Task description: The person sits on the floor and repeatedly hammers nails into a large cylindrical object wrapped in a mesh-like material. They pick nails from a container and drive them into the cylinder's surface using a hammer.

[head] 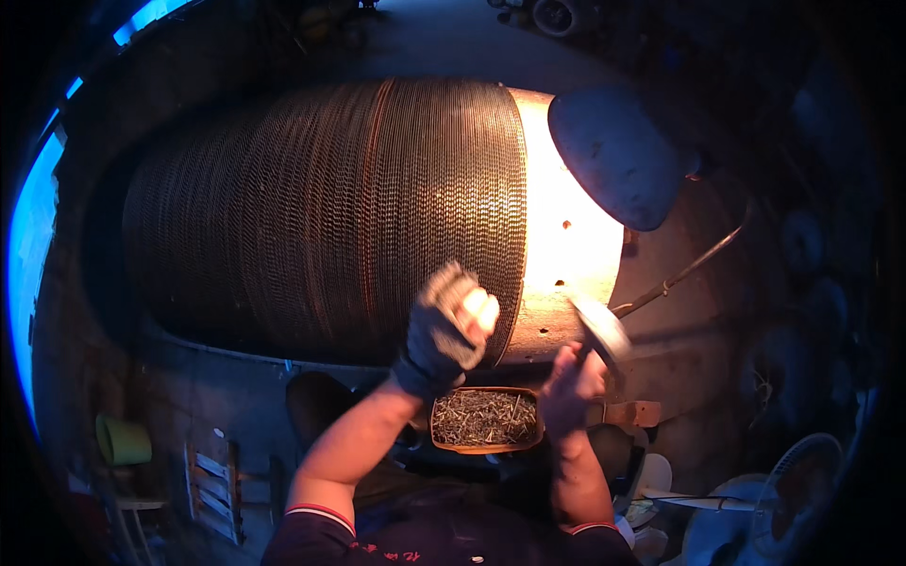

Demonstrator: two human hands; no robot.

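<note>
Before me lies a large drum (333, 212) wrapped in close rows of toothed metal strip. Its right end is a bare pale band (566, 262) with small dark holes. My left hand (453, 329), in a grey glove with bare fingertips, is curled over the strip's right-hand edge; blur hides whether the fingers pinch anything. My right hand (575, 382) grips a hammer (601, 329), its motion-blurred head raised beside the bare band. Between my forearms sits a shallow box (488, 450) full of loose nails (485, 417).
A lamp with a wide shade (616, 156) lights the drum's right end, and a metal rod (686, 272) slants up towards it. A brick-like block (633, 412) lies right of my hand. Lower right stands a fan (796, 488); lower left are a green bucket (124, 440) and a slatted wooden frame (214, 492).
</note>
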